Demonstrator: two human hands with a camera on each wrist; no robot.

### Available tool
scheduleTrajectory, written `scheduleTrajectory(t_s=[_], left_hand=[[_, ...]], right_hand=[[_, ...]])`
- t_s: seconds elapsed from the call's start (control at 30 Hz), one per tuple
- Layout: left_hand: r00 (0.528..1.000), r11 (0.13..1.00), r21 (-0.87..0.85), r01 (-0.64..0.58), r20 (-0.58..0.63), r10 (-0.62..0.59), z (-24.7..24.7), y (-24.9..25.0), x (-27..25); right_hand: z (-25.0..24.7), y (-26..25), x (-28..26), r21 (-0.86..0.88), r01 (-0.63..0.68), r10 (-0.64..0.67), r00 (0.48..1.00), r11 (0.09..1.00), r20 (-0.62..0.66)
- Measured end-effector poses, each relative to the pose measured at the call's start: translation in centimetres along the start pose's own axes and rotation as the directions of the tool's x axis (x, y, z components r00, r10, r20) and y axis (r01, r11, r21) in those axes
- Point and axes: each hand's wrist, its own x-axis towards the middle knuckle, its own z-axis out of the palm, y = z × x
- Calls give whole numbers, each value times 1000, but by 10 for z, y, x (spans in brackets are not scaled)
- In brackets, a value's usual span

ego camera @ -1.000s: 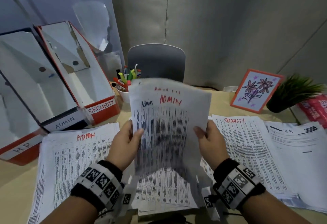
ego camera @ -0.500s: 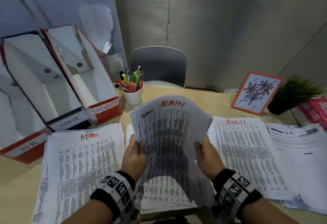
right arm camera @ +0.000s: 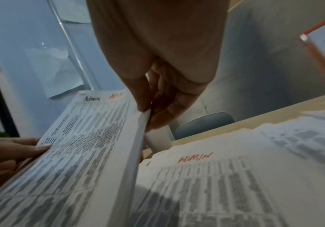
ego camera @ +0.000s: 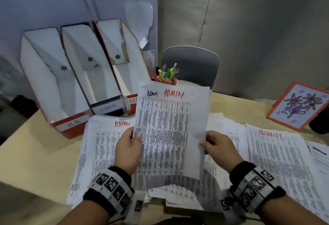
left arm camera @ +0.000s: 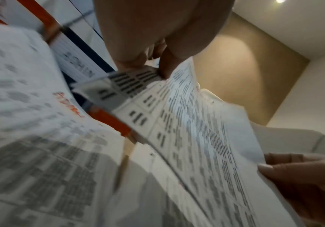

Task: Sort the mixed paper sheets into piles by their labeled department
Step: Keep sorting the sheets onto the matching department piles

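Both hands hold up a printed sheet marked ADMIN (ego camera: 170, 128) above the desk. My left hand (ego camera: 130, 146) pinches its left edge, thumb on the front, and my right hand (ego camera: 216, 147) pinches its right edge. The left wrist view shows the left hand (left arm camera: 158, 61) nipping the sheet (left arm camera: 196, 130); in the right wrist view the right hand (right arm camera: 157, 98) clamps the sheet's edge (right arm camera: 91, 145). Under the held sheet lies the mixed stack (ego camera: 178, 194). An ADMIN pile (ego camera: 101, 146) lies left of it and a SECURITY pile (ego camera: 277, 157) lies to the right.
Three white file boxes labelled HR (ego camera: 71, 123), ADMIN (ego camera: 108, 108) and one partly hidden (ego camera: 132, 100) stand at the back left. A cup of pens (ego camera: 167, 77), a grey chair back (ego camera: 192, 64) and a framed flower drawing (ego camera: 299, 105) sit behind the piles.
The head view has swung left and the file boxes now show in full. The held ADMIN sheet has straightened out and shifted left, toward the ADMIN pile. Both hands keep their hold.
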Motion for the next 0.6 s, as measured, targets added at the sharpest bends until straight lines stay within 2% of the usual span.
scheduleTrajectory(t_s=[0.07,0.17,0.3,0.47,0.6], left_hand=[[997,998,-8,58,-47,-59,-25,-17,4],[985,989,71,133,-116,-124,-60,-39,5],[955,966,84,245,-195,-225,-104,-63,9],[934,913,214,347,-171,-314,-129,-95,24],[918,867,301,396,-147,-368,-132,-100,34]], right_hand=[[19,-11,9,-86,-32,39,996,996,82],[56,-26,24,-212,-31,71,981,977,181],[111,-42,37,-198,-64,120,951,978,285],[163,-44,48,-266,-100,189,924,959,331],[170,-34,55,-392,-156,287,909,907,301]])
